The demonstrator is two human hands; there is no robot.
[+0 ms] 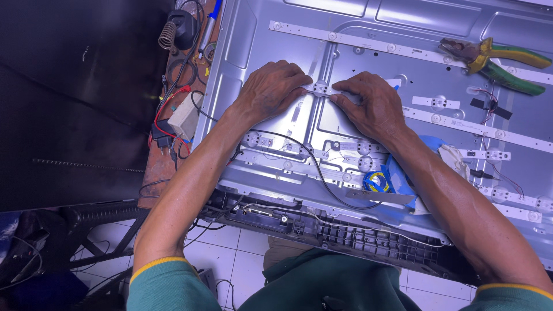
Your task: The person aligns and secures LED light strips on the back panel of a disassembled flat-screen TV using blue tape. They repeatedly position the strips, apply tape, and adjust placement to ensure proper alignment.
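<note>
A large grey metal back panel (pixel 345 34) of a flat screen lies face up on a bench, with several white light strips across it. My left hand (pixel 272 89) and my right hand (pixel 368 106) both press down on one white strip (pixel 320 88), fingertips meeting either side of a small round lens on it. Neither hand holds a tool. More strips (pixel 357 40) run above and below my hands, partly covered by my forearms.
Green-and-yellow-handled pliers (pixel 501 60) lie on the panel at the top right. A roll of blue-and-yellow tape (pixel 377 181) and a blue cloth (pixel 429 144) sit by my right forearm. A soldering iron stand (pixel 173 31), a beige box (pixel 184 115) and tangled wires crowd the bench's left edge.
</note>
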